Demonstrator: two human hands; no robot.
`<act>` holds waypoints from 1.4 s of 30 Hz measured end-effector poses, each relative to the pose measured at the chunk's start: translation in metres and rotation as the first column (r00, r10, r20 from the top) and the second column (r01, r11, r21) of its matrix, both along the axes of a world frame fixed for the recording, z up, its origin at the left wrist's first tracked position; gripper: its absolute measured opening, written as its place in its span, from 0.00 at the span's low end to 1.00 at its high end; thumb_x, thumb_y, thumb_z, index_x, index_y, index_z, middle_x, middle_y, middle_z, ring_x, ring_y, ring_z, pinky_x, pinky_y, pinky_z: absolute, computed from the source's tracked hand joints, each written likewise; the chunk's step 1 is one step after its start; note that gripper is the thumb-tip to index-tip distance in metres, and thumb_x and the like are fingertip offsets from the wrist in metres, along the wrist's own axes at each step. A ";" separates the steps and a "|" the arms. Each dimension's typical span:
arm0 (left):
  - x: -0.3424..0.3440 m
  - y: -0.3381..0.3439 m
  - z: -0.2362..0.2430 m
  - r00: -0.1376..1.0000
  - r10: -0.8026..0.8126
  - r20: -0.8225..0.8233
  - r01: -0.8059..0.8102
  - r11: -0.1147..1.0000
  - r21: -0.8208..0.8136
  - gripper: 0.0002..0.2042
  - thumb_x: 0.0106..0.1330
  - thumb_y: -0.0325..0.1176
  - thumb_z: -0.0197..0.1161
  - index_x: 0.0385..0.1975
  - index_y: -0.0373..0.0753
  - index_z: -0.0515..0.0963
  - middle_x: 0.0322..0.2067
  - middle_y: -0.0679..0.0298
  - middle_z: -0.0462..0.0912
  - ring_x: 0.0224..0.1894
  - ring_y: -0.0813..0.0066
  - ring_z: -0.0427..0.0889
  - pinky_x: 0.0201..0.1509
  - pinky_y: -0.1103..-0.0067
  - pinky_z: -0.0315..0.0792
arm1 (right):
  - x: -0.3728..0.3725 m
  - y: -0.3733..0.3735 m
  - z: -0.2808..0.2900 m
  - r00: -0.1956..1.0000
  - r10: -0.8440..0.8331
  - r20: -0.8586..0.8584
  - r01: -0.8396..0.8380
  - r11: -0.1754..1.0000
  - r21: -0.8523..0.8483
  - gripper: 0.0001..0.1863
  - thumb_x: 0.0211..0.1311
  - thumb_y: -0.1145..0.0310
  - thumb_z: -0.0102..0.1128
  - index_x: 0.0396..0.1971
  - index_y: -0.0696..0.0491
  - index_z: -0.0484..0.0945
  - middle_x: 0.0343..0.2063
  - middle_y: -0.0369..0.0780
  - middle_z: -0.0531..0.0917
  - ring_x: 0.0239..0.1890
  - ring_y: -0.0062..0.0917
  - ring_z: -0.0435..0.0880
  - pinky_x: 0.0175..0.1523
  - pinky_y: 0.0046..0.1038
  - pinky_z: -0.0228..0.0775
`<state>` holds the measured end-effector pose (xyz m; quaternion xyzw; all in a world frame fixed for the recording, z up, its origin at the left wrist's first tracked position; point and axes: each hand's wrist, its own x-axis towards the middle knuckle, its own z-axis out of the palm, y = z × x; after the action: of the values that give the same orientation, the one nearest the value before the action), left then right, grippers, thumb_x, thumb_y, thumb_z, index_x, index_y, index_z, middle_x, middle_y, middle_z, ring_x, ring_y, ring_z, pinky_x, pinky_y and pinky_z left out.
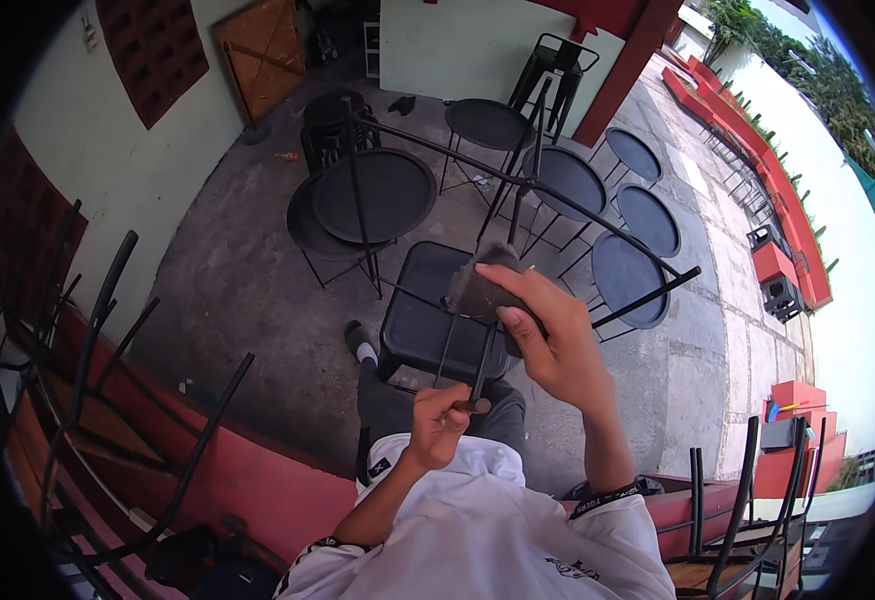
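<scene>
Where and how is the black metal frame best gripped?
On the black metal frame, the best grip is likely the near tube end, from the left: it's slim, round and points toward the body, clear of the dark sheet in the right hand.

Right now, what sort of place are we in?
Likely a semi-outdoor patio, perhaps a café's, though that part is a guess: several round black tray-top tables stand about, and one side opens onto a paved yard edged by a long red planter wall.

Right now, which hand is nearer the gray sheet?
Right. The right hand holds the gray sheet; the left hand is apart from it, nearer the body, gripping a bar.
</scene>
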<state>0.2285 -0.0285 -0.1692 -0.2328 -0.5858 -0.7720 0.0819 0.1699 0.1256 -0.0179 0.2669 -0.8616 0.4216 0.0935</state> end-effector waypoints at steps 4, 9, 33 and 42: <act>0.002 0.000 0.001 1.000 -0.001 -0.023 0.001 1.000 -0.003 0.27 0.70 0.53 0.50 0.17 0.34 0.64 0.12 0.67 0.58 0.13 0.77 0.59 0.19 0.78 0.49 | -0.053 0.009 -0.006 0.981 -0.171 -0.091 0.160 0.979 -0.123 0.16 0.71 0.67 0.47 0.55 0.54 0.74 0.24 0.36 0.74 0.24 0.18 0.65 0.31 0.22 0.59; 0.002 -0.006 -0.001 0.999 0.001 -0.037 -0.002 1.000 -0.025 0.27 0.69 0.53 0.51 0.14 0.36 0.59 0.12 0.66 0.58 0.12 0.74 0.59 0.19 0.78 0.49 | -0.055 0.000 -0.014 0.967 -0.248 -0.063 0.235 0.957 -0.168 0.17 0.72 0.65 0.47 0.55 0.54 0.74 0.21 0.32 0.69 0.23 0.13 0.60 0.28 0.18 0.53; -0.005 0.020 0.008 0.998 -0.009 -0.056 0.012 0.999 0.052 0.25 0.67 0.52 0.52 0.18 0.35 0.71 0.12 0.63 0.67 0.13 0.68 0.69 0.19 0.77 0.58 | 0.111 -0.043 -0.033 0.925 -0.315 0.213 0.375 0.846 -0.379 0.28 0.72 0.55 0.42 0.57 0.65 0.69 0.24 0.36 0.80 0.21 0.14 0.73 0.25 0.18 0.60; -0.009 0.008 0.013 0.996 -0.084 0.012 0.083 0.996 0.041 0.28 0.67 0.54 0.53 0.14 0.36 0.60 0.11 0.63 0.55 0.12 0.70 0.57 0.18 0.76 0.52 | 0.122 -0.058 -0.023 0.806 -0.390 0.445 0.572 0.705 -0.419 0.30 0.65 0.45 0.46 0.39 0.63 0.70 0.16 0.33 0.72 0.15 0.12 0.70 0.19 0.16 0.56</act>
<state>0.2193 -0.0203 -0.1565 -0.2501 -0.5606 -0.7878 0.0502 0.2923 0.0677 -0.0406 -0.0807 -0.7515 0.6418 0.1297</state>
